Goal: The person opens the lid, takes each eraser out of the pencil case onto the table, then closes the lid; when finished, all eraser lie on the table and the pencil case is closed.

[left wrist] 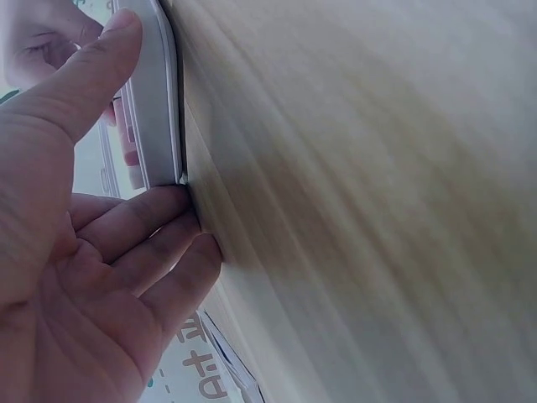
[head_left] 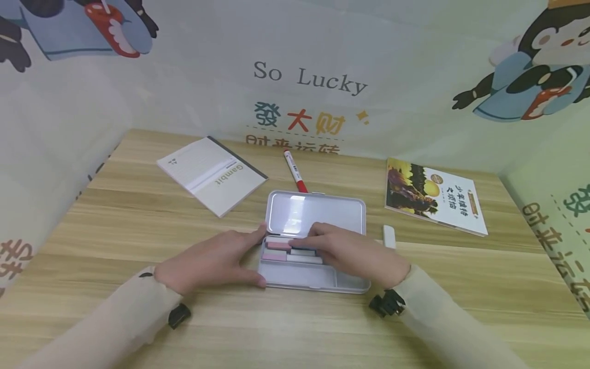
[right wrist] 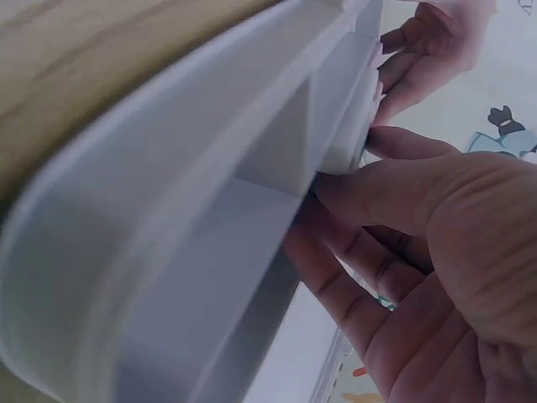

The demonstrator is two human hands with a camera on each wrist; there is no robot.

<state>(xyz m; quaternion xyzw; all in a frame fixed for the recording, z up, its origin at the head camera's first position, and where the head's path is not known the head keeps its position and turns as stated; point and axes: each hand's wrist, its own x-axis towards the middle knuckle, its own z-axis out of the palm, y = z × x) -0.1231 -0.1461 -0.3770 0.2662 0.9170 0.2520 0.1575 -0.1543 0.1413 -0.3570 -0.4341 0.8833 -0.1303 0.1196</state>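
An open pale pencil case (head_left: 299, 277) lies on the table, its lid (head_left: 318, 212) folded back. Pink erasers (head_left: 278, 246) and white erasers (head_left: 304, 259) sit in rows in its left back compartment. My left hand (head_left: 214, 259) holds the case's left end, thumb at the front corner and fingers at the back; in the left wrist view the thumb (left wrist: 109, 50) lies along the wall. My right hand (head_left: 355, 251) reaches into the case, index finger over the erasers. Its thumb touches the end of a white eraser (right wrist: 348, 138) in the right wrist view; the grip is partly hidden.
A notebook (head_left: 212, 174) lies back left, and a red-and-white marker (head_left: 295, 170) behind the lid. To the right are a picture-covered book (head_left: 435, 195) and a loose white bar (head_left: 389, 237). A printed cloth (head_left: 198, 82) hangs behind the wooden table (head_left: 295, 333).
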